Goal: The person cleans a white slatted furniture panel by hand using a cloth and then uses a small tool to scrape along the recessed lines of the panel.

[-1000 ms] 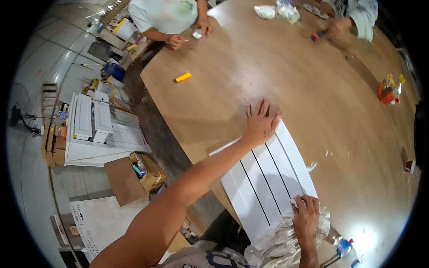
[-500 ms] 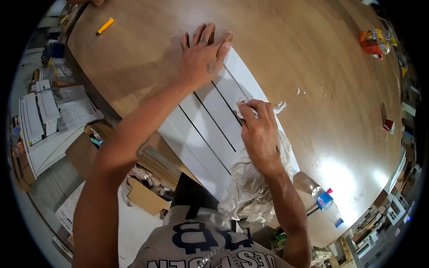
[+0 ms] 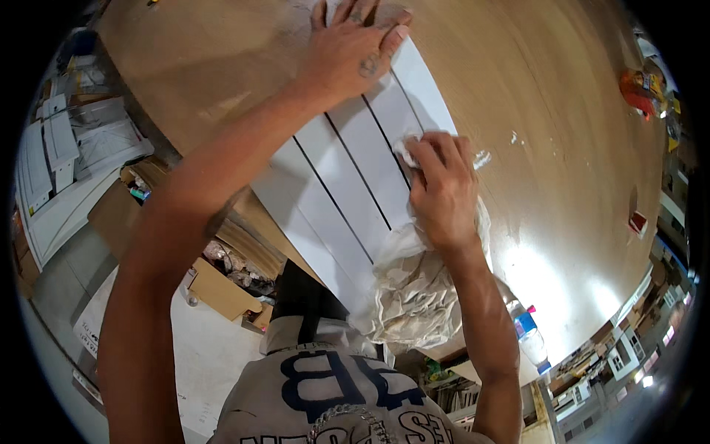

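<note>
A white panel [image 3: 336,174] with dark parallel grooves lies slantwise on the brown table. My left hand [image 3: 351,55] rests over its far end, fingers spread past the edge onto the tabletop. A white cloth [image 3: 418,288] is bunched over the panel's near right part. My right hand [image 3: 444,189] is closed on one wad of it, pressed against the panel beside the rightmost dark groove. The rest of the cloth trails beneath my right wrist and hangs toward my body.
The brown table [image 3: 540,177] holds a bottle of orange-red liquid [image 3: 642,90], a small red box [image 3: 637,223] and a clear bottle with a blue label [image 3: 526,324]. White panels [image 3: 63,140] are stacked at left. An opened cardboard box [image 3: 225,288] stands below the table's near edge.
My right hand has moved slightly farther up along the panel with the cloth wad. My left hand stays on the far end. The whole view has shifted, and the yellow cutter has nearly left it.
</note>
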A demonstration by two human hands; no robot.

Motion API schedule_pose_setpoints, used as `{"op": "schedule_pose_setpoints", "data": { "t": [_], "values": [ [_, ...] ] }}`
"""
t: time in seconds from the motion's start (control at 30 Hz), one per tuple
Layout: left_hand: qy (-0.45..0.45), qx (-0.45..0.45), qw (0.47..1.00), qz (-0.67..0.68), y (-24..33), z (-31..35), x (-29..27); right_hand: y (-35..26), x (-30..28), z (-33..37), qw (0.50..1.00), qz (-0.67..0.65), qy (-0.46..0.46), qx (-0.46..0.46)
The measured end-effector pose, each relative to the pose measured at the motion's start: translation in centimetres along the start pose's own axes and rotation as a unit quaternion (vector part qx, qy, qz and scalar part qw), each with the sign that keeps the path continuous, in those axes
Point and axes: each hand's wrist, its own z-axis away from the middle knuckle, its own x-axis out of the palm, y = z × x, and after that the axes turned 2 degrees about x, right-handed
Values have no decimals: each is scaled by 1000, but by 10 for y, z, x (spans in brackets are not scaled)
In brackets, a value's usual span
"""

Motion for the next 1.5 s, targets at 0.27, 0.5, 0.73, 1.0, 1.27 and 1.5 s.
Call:
{"op": "schedule_pose_setpoints", "data": {
  "t": [0.27, 0.5, 0.73, 1.0, 1.27, 1.5],
  "values": [
    [60, 36, 998, 9, 16, -2, -6, 8, -16, 55, 998, 13, -14, 62],
    [30, 33, 999, -32, -8, 3, 9, -9, -35, 135, 984, 51, -40, 166],
    [-110, -16, 993, -41, -20, -8, 16, 8, -68, 318, 846, 56, 144, 510],
    [2, 99, 993, 62, -23, -10, 22, 148, -58, 367, 743, -157, 569, 316],
    [-23, 37, 998, -50, 4, -2, -19, 9, -114, 155, 949, 47, -62, 306],
    [27, 32, 999, -15, 10, -2, -6, -29, -93, 102, 910, 150, -188, 337]
  ]
}}
